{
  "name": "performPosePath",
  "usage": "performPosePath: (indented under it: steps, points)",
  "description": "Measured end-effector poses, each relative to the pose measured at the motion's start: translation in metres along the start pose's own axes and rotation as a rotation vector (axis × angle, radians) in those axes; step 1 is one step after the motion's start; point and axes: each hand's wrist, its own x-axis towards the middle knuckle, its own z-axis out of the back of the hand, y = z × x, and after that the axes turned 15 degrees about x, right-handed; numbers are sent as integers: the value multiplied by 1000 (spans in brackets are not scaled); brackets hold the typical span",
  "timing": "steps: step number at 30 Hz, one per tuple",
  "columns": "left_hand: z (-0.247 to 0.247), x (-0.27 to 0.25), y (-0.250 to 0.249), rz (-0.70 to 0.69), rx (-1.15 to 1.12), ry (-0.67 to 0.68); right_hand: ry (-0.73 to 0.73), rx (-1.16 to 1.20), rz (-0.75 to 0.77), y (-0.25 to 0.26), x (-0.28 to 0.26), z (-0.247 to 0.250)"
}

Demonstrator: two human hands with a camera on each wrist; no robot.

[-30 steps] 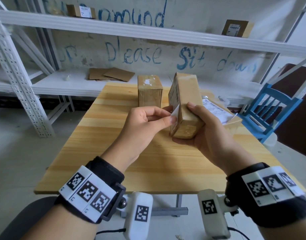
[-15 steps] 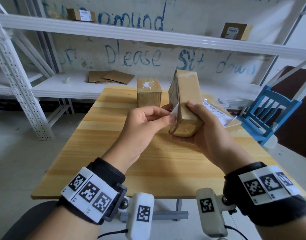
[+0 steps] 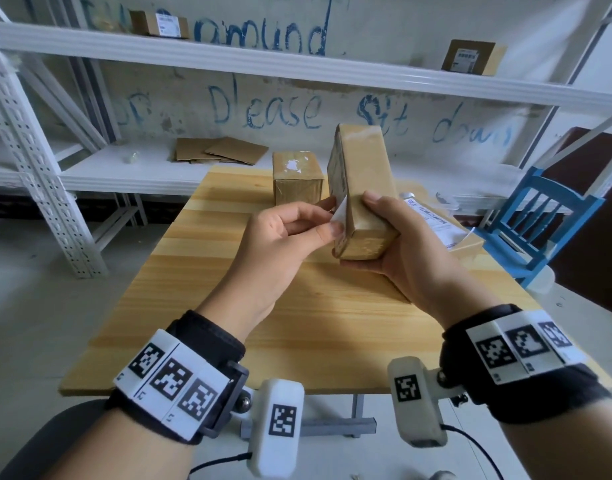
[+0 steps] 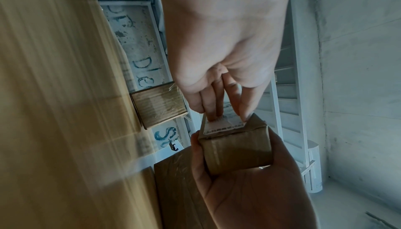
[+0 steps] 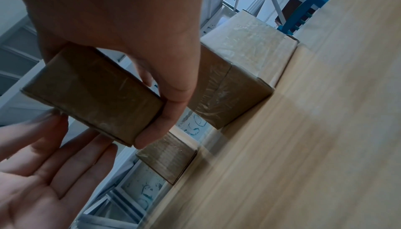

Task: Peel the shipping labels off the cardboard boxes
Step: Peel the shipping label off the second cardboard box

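Note:
My right hand point(image 3: 384, 237) grips a small taped cardboard box point(image 3: 361, 174) upright above the wooden table point(image 3: 200, 289), thumb on the near edge, fingers underneath. On the box's left face sits a white shipping label point(image 3: 339, 211) with its near corner lifted. My left hand point(image 3: 328, 220) pinches that lifted corner between thumb and fingers. The left wrist view shows the label point(image 4: 225, 125) on the box point(image 4: 236, 150) with my fingertips on its edge. The right wrist view shows the box point(image 5: 93, 93) held by my right hand point(image 5: 152, 121).
A small box point(image 3: 297, 181) stands at the table's far middle. A larger flat box with a white label point(image 3: 436, 223) lies at the right, behind my right hand. White metal shelving holds flat cardboard point(image 3: 221, 152) and two labelled boxes. A blue chair point(image 3: 539, 216) stands on the right.
The label's near corner is lifted slightly further from the box. Both hands and the box stay in almost the same place.

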Motion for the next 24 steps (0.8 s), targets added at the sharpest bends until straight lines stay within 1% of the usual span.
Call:
performPosePath:
  steps: [3, 7, 14, 16, 24]
  points:
    - [-2, -1, -1, -26, 23, 26, -13, 14, 21, -8, -1, 4]
    - [-2, -3, 1, -18, 56, 75, -31, 55, 12, -16, -8, 9]
    - [-7, -7, 5, -61, 139, 91, -11, 12, -4, -15, -16, 18]
    - [-9, -8, 6, -60, 141, 112, -6, 4, -4, -14, -18, 21]
    - [-7, -8, 4, -35, 120, 187, -74, 48, -12, -14, -19, 20]
